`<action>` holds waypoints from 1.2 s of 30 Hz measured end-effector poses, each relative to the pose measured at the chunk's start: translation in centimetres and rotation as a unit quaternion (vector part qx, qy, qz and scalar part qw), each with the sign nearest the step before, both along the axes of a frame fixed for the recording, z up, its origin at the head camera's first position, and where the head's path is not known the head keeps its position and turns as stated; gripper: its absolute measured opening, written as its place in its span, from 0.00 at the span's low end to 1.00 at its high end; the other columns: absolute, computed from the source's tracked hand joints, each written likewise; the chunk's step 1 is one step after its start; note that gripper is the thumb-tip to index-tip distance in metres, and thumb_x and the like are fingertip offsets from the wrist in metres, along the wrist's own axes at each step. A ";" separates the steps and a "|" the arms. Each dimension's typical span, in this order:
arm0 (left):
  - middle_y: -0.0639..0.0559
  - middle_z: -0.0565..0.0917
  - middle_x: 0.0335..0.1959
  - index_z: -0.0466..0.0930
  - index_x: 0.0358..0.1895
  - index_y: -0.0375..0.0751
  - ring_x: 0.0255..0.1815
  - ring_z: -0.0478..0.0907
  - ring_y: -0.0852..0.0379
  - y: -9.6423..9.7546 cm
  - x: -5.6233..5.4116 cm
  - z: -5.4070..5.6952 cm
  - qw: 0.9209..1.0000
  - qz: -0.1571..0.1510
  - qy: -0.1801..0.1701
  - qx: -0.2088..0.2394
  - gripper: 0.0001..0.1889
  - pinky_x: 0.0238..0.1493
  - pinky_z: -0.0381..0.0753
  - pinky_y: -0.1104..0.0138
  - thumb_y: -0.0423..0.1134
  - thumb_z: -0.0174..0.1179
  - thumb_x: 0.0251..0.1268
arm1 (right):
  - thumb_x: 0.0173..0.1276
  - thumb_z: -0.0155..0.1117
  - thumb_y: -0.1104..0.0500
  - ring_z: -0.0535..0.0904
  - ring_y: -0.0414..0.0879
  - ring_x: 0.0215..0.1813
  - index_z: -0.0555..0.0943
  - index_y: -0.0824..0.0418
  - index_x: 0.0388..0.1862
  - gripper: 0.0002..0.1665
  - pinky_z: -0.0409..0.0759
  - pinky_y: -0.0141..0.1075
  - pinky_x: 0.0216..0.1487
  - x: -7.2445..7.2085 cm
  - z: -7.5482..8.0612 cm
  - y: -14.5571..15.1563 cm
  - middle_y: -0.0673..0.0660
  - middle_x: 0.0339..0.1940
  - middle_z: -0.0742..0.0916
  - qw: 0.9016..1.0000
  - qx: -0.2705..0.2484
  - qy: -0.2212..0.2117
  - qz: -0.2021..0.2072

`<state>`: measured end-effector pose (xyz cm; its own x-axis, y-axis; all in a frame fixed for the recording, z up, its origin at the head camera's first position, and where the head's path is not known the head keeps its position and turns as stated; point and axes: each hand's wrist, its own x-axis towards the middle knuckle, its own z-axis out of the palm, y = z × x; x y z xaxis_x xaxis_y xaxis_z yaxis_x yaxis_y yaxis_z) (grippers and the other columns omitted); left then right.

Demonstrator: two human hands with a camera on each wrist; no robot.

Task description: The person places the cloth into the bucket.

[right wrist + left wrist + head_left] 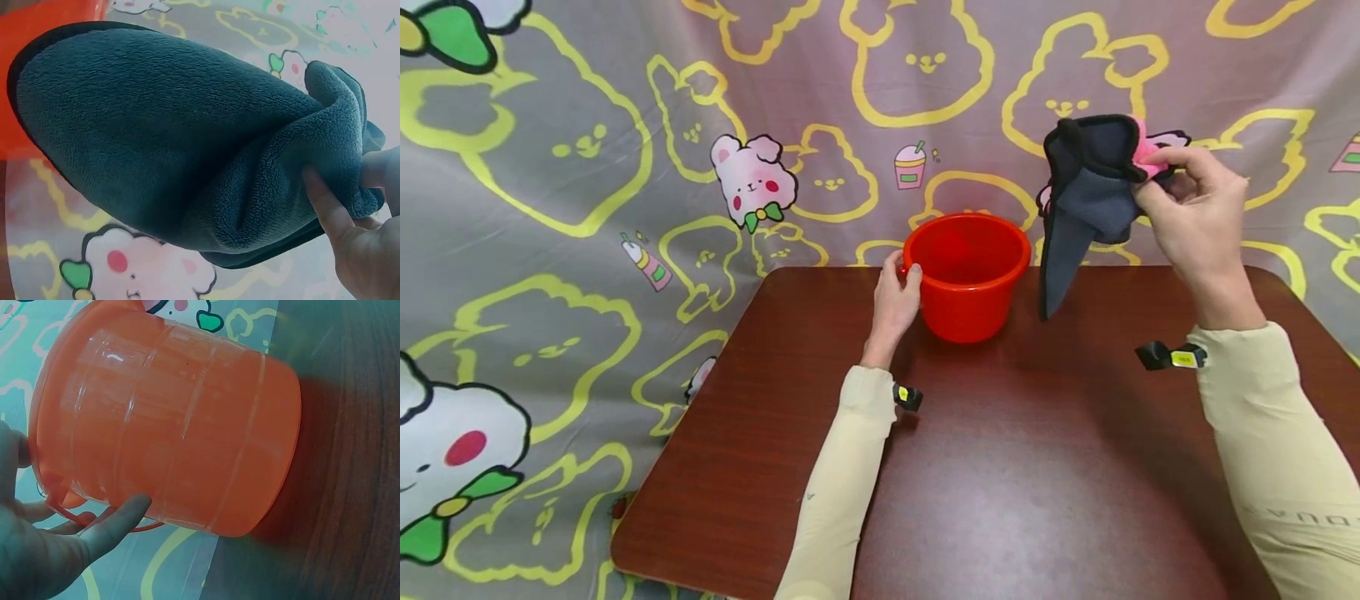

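A red plastic bucket (968,307) stands upright at the far side of the table. My left hand (897,302) grips its left side at the rim; in the left wrist view the thin red handle (80,519) hangs by the fingers, and the thumb lies along the outer wall. To the right, my right hand (1204,208) pinches a bunched dark grey plush cloth (1093,200) with black edging and a bit of pink, held up in the air. Its long end hangs down beside the bucket. The cloth hides part of the right fingers.
The dark brown wooden table (1000,467) has rounded corners. A grey curtain (820,83) with yellow outlines and cartoon bears hangs right behind the table and along its left side.
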<state>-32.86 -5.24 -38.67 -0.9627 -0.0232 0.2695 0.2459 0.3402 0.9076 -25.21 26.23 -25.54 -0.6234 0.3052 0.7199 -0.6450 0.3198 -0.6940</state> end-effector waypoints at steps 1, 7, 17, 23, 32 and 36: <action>0.46 0.74 0.59 0.61 0.72 0.50 0.31 0.79 0.52 -0.1 0.0 0.0 1.000 0.001 -0.002 0.002 0.27 0.36 0.85 0.66 0.52 0.49 0.73 | 0.59 0.63 0.70 0.73 0.37 0.24 0.85 0.69 0.43 0.13 0.71 0.22 0.29 0.1 0.3 -0.5 0.48 0.37 0.84 1.000 -0.011 0.007 0.011; 0.47 0.73 0.60 0.61 0.72 0.50 0.30 0.79 0.51 -0.4 0.1 -0.1 1.000 0.004 -0.003 0.014 0.27 0.35 0.86 0.64 0.51 0.50 0.73 | 0.59 0.64 0.71 0.78 0.38 0.26 0.86 0.68 0.42 0.11 0.81 0.22 0.39 -0.1 1.6 -3.2 0.52 0.37 0.85 0.995 -0.051 0.053 0.061; 0.47 0.73 0.59 0.61 0.72 0.50 0.29 0.79 0.52 -0.5 0.1 -0.1 1.000 0.001 0.002 0.016 0.28 0.34 0.85 0.66 0.52 0.50 0.73 | 0.62 0.65 0.70 0.80 0.39 0.28 0.83 0.76 0.42 0.11 0.82 0.25 0.40 -2.5 1.4 -7.1 0.47 0.35 0.87 0.988 -0.075 0.116 0.064; 0.47 0.73 0.60 0.61 0.72 0.50 0.34 0.80 0.51 -0.4 0.1 -0.1 1.000 0.002 0.002 0.005 0.28 0.35 0.85 0.66 0.53 0.49 0.74 | 0.60 0.63 0.72 0.84 0.38 0.32 0.84 0.71 0.39 0.08 0.83 0.25 0.42 -2.1 1.0 -10.1 0.49 0.34 0.88 0.978 -0.129 0.120 0.112; 0.46 0.74 0.63 0.62 0.72 0.48 0.53 0.76 0.48 -0.1 0.0 -0.1 1.000 0.012 0.013 -0.005 0.28 0.52 0.82 0.58 0.52 0.50 0.73 | 0.66 0.61 0.66 0.85 0.39 0.42 0.78 0.67 0.56 0.19 0.80 0.21 0.38 -4.4 -3.0 -10.4 0.54 0.49 0.85 0.993 -0.015 -0.039 0.106; 0.46 0.74 0.64 0.62 0.72 0.48 0.55 0.76 0.48 -0.1 -0.1 0.0 1.000 0.015 0.012 -0.012 0.28 0.54 0.81 0.58 0.52 0.51 0.73 | 0.71 0.57 0.54 0.82 0.52 0.58 0.71 0.58 0.65 0.25 0.83 0.40 0.54 -4.2 -3.9 -9.6 0.60 0.63 0.76 0.974 0.112 -0.177 0.085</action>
